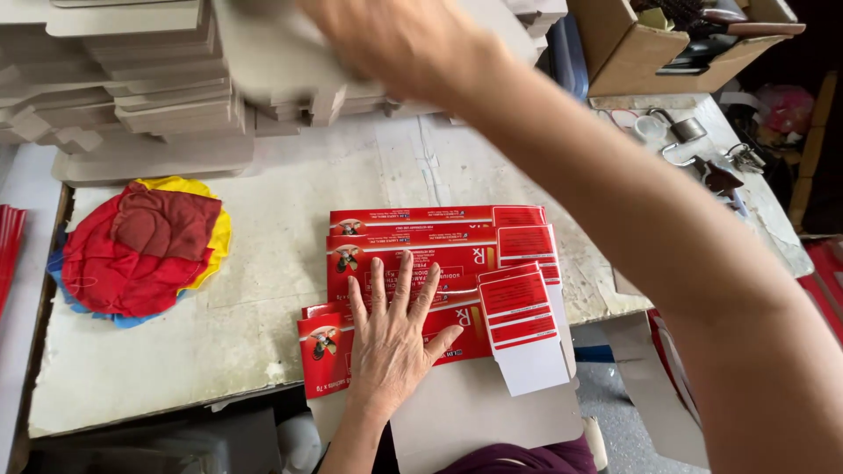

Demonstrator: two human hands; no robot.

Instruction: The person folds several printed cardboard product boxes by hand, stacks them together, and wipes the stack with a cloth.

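Note:
My left hand (391, 338) lies flat, fingers spread, on a fanned pile of flattened red cartons (439, 230) with white end flaps near the table's front edge. A grey card sheet (474, 412) lies under the cartons and sticks out over the edge. My right arm crosses the view from the lower right to the top. At the back, my right hand (395, 39) grips a blurred grey cardboard sheet (272, 61) at the stacks of grey cardboard blanks (132, 79).
The worn white table top (176, 351) carries a round red, yellow and blue cloth pad (140, 250) at the left. At the back right stand an open cardboard box (632, 53) with tools and a padlock with keys (694, 132).

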